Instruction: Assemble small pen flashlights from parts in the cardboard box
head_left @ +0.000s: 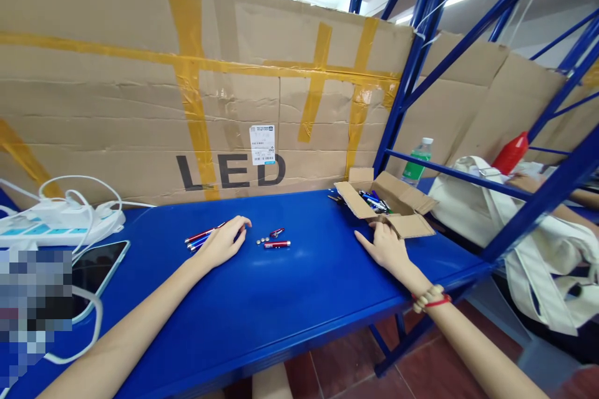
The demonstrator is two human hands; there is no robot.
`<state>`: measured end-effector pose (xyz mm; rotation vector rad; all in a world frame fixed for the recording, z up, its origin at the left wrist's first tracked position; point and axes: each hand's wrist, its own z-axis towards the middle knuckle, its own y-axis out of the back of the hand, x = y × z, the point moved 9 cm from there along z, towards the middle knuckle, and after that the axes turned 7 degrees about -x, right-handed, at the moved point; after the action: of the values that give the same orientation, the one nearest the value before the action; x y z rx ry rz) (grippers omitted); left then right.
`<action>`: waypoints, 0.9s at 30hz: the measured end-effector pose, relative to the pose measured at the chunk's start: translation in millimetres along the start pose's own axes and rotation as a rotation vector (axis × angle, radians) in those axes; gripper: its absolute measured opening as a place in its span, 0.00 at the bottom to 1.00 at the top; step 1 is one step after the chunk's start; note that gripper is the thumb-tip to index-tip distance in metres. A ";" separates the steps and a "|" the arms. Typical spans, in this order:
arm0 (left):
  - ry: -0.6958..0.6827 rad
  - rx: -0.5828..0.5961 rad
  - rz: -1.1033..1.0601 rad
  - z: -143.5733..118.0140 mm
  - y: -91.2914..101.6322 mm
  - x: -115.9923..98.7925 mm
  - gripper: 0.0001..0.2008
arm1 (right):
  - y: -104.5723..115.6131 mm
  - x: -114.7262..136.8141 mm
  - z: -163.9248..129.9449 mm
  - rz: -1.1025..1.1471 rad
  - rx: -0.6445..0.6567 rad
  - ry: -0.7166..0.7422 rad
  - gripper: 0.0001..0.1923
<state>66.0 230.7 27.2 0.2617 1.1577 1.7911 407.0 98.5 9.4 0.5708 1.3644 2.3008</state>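
Observation:
My left hand (225,242) lies on the blue table with its fingers loosely bent and apart, gripping nothing visible. Partly beneath and beside it are slim metallic pen-like tubes, a red one (199,235) and a blue one (199,242). To its right lie several small silver button cells (262,241), a short red tube (277,244) with silver ends, and a small red piece with a clip (277,232). My right hand (387,248) is at the near side of an open cardboard box (412,226), thumb spread, fingertips at its edge. Pen-like items (374,201) fill part of the box.
At the left are a white power strip (56,227) with cables and a phone (100,274). A large cardboard sheet (116,124) stands behind the table. Blue rack posts (412,75), a bottle (418,162) and white bags (468,199) are at the right. Another person's arm (561,219) shows there.

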 end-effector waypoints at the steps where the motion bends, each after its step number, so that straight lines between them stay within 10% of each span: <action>1: 0.002 -0.001 0.002 -0.1 0.3 -0.1 0.12 | -1.9 -4.1 5.5 -0.018 0.014 -0.027 0.27; 11: 0.035 -0.020 -0.020 1.3 3.8 -0.9 0.10 | -41.3 -50.3 68.7 0.095 0.147 0.024 0.26; 19: 0.049 0.002 -0.020 0.0 4.6 -1.5 0.11 | -61.2 -16.6 75.7 0.177 0.288 0.138 0.30; 27: 0.026 0.001 -0.049 -0.9 2.6 -0.1 0.10 | -60.0 26.2 91.7 0.140 0.162 0.273 0.29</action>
<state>64.0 229.9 28.8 0.2088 1.1738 1.7556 442.1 205.1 0.1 0.4237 1.6994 2.4652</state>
